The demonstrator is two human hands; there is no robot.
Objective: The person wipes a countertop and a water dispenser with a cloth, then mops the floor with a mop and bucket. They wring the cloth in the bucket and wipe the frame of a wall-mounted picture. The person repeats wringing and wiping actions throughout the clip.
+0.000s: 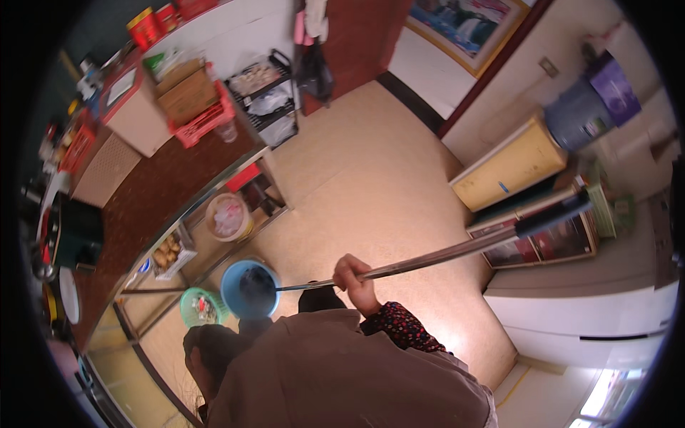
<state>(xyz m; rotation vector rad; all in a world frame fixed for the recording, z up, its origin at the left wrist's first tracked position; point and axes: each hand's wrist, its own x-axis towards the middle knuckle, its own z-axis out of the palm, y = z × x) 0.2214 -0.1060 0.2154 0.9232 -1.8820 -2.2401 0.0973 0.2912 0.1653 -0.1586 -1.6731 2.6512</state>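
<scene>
My right hand (355, 281) is wrapped around the metal pole of a mop (444, 257). The pole slants down to the left into a light-blue plastic bucket (250, 289), where a dark mop head (257, 286) sits. A dark grip covers the pole's far end at the right. My left hand (198, 364) shows only partly at the lower left, beside a dark grey form that I cannot make out; its fingers are mostly hidden. Next to the bucket stands a green plastic basket (200, 307) with litter in it.
A dark brown counter (155, 182) curves along the left, with a bin (229, 216) and a box of potatoes (168, 251) below. A black rack (267, 101) stands by the red door (358, 48). At right are a yellowish water dispenser (514, 166) and a white refrigerator (567, 321).
</scene>
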